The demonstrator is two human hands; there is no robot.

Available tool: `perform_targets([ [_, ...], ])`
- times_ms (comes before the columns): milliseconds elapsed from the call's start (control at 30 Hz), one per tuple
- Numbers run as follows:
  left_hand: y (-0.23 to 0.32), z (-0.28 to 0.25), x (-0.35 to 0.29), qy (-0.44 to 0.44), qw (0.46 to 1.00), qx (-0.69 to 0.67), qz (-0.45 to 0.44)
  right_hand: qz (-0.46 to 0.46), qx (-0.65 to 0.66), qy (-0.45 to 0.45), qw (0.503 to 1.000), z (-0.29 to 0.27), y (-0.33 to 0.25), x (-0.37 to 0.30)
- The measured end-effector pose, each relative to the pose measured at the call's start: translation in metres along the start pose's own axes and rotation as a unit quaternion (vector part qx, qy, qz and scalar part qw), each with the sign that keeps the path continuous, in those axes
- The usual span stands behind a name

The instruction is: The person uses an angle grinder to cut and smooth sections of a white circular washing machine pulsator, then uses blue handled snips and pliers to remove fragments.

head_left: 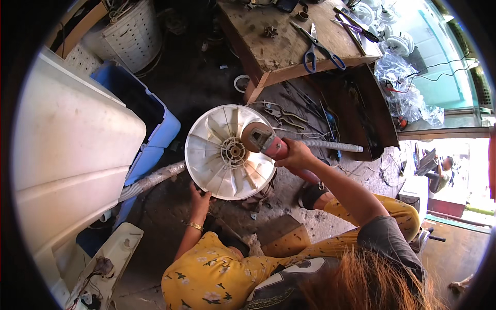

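Sitting low on the dirt floor (170, 217) in yellow flowered trousers (222, 274), the person steadies a round white ribbed plastic disc (227, 152), which stands tilted on its edge just ahead of the knees. At the disc's lower rim the left hand (200, 199) cups the edge from below, fingers curled round it and a gold bracelet (195, 226) at the wrist. On the disc's right side the right hand (295, 155) is closed around the body of a red angle grinder (266, 142), whose head rests against the disc's face just right of the grey hub (235, 152). Left of the disc, a grey corrugated hose (150, 182) runs toward a white appliance casing (72, 150). Beyond the disc stands a wooden tabletop (279, 41) carrying blue-handled scissors (318, 49), with pliers (284, 118) lying on the ground between.
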State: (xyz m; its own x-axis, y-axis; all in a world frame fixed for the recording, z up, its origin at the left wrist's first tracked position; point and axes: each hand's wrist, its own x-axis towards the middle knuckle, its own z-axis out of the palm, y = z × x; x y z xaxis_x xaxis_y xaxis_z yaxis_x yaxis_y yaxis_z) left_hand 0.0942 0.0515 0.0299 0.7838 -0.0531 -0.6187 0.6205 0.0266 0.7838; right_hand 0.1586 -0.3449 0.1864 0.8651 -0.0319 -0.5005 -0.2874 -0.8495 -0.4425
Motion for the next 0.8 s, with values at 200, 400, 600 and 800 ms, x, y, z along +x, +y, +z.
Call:
perform_targets([
  [200, -0.006, -0.004, 0.0, 0.002, 1.0, 0.009, 0.011, 0.001, -0.017, -0.013, 1.0, 0.006, -0.006, 0.007],
  [400, -0.005, 0.001, 0.002, -0.002, 1.0, 0.008, 0.005, 0.015, 0.029, -0.003, 0.999, 0.01, 0.022, 0.003],
  [600, -0.002, 0.002, 0.0, -0.009, 1.0, -0.002, -0.007, -0.008, 0.061, 0.009, 0.998, 0.015, 0.013, -0.002],
  [800, -0.004, -0.001, 0.0, -0.014, 1.0, -0.004, 0.002, 0.02, 0.046, -0.01, 0.999, 0.017, 0.004, 0.002],
])
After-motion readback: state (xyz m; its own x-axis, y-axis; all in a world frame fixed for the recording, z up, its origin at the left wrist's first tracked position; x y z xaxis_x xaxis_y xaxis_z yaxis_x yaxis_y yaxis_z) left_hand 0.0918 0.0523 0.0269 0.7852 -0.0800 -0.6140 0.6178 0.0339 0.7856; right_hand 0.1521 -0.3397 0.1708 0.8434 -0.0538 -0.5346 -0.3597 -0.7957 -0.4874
